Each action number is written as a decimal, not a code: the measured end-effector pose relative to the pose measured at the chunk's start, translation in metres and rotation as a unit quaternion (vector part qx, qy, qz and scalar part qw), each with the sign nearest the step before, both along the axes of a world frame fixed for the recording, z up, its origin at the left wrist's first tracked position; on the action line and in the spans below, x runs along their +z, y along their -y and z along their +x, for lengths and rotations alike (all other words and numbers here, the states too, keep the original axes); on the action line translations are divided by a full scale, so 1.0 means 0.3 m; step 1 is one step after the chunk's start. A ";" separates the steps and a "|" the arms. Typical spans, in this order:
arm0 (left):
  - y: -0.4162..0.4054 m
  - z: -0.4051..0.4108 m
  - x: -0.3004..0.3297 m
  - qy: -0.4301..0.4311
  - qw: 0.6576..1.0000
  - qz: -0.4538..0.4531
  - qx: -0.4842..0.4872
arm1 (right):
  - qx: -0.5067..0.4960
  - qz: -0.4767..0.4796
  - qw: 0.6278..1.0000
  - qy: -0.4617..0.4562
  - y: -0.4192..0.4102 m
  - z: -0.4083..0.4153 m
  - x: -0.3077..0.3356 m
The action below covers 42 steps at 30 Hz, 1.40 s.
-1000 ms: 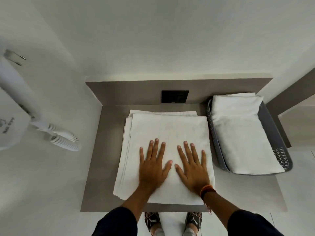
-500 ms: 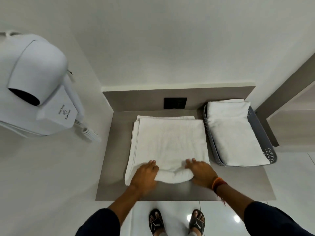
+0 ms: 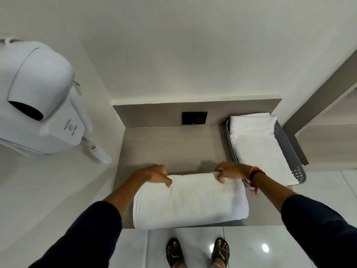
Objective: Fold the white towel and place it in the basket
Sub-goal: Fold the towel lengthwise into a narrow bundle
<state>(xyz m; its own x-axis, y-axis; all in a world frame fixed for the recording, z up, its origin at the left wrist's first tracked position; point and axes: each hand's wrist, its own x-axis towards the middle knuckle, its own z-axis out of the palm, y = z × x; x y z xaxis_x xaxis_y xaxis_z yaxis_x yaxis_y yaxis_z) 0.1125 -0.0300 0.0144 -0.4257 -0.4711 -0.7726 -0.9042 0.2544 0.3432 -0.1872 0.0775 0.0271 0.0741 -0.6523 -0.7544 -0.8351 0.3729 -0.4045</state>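
The white towel (image 3: 190,200), folded into a thick oblong, sits at the lower centre of the frame over the near edge of the bench (image 3: 170,147); whether it rests there or is lifted clear cannot be told. The left hand (image 3: 154,174) and right hand (image 3: 230,170) each pinch the towel's far edge, fingers curled over the top layer, one toward each end. Judgement: this spaced two-point hold keeps the layers aligned so the bundle can be carried without unfolding.

The grey perforated basket (image 3: 287,146) stands at the right of the frame, against the back panel, already holding a folded white towel (image 3: 257,144); the right hand is just beside its near corner.

The bench is a grey-brown wood-grain surface with a black wall socket (image 3: 194,118) on its back panel. A wall-hung hair dryer (image 3: 38,97) occupies the upper left. Glossy white floor tiles (image 3: 255,246) lie below.
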 end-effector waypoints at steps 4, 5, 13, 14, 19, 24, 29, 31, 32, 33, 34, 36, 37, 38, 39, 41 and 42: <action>-0.076 0.010 -0.112 0.047 0.993 -0.109 -0.002 | -0.010 -0.094 0.994 -0.049 -0.016 0.025 -0.081; -0.101 0.011 -0.139 0.053 0.988 -0.145 -0.005 | 0.018 -0.108 0.990 -0.084 -0.030 0.037 -0.100; -0.267 0.015 -0.247 0.062 0.928 -0.368 -0.008 | 0.026 -0.341 0.918 -0.203 -0.242 0.275 -0.234; -0.269 0.011 -0.238 0.064 0.926 -0.371 -0.007 | 0.049 -0.333 0.922 -0.193 -0.264 0.302 -0.253; -0.337 -0.055 -0.221 -0.040 0.908 -0.417 0.012 | 0.052 -0.293 0.932 -0.208 -0.300 0.321 -0.331; -0.462 -0.063 -0.317 -0.122 0.922 -0.366 -0.026 | 0.041 -0.305 0.931 -0.197 -0.316 0.331 -0.376; -0.429 -0.066 -0.368 -0.122 0.921 -0.370 -0.027 | 0.044 -0.320 0.929 -0.181 -0.304 0.327 -0.412; -0.418 -0.074 -0.375 -0.117 0.920 -0.374 -0.018 | 0.059 -0.332 0.925 -0.175 -0.271 0.307 -0.428; -0.416 -0.078 -0.376 -0.110 0.918 -0.381 -0.008 | 0.079 -0.338 0.922 -0.171 -0.245 0.293 -0.432; -0.413 -0.084 -0.375 -0.095 0.917 -0.387 0.006 | 0.109 -0.347 0.917 -0.167 -0.210 0.277 -0.432; -0.406 -0.097 -0.370 -0.069 0.918 -0.389 0.021 | 0.144 -0.358 0.907 -0.168 -0.164 0.257 -0.428; -0.389 -0.136 -0.349 0.004 0.920 -0.387 0.068 | 0.189 -0.377 0.886 -0.195 -0.058 0.220 -0.391; -0.377 -0.158 -0.333 0.039 0.918 -0.381 0.103 | 0.177 -0.381 0.879 -0.224 -0.016 0.207 -0.362; -0.365 -0.176 -0.315 0.067 0.922 -0.358 0.136 | 0.141 -0.379 0.878 -0.257 0.013 0.200 -0.336; -0.355 -0.187 -0.305 0.087 0.926 -0.329 0.161 | 0.084 -0.368 0.882 -0.281 0.025 0.200 -0.315; -0.364 -0.186 -0.302 0.090 0.931 -0.303 0.184 | -0.072 -0.343 0.896 -0.272 -0.015 0.214 -0.292; -0.380 -0.179 -0.302 0.082 0.930 -0.304 0.187 | -0.156 -0.325 0.902 -0.239 -0.064 0.223 -0.295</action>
<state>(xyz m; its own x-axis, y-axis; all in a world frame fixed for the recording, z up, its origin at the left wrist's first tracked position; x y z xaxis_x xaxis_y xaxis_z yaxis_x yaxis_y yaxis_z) 0.0588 0.0840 -0.0762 -0.0437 -0.9340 -0.3545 -0.9960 0.0130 0.0884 -0.1203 0.0968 -0.0615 -0.4217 -0.9009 -0.1027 -0.8675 0.4338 -0.2433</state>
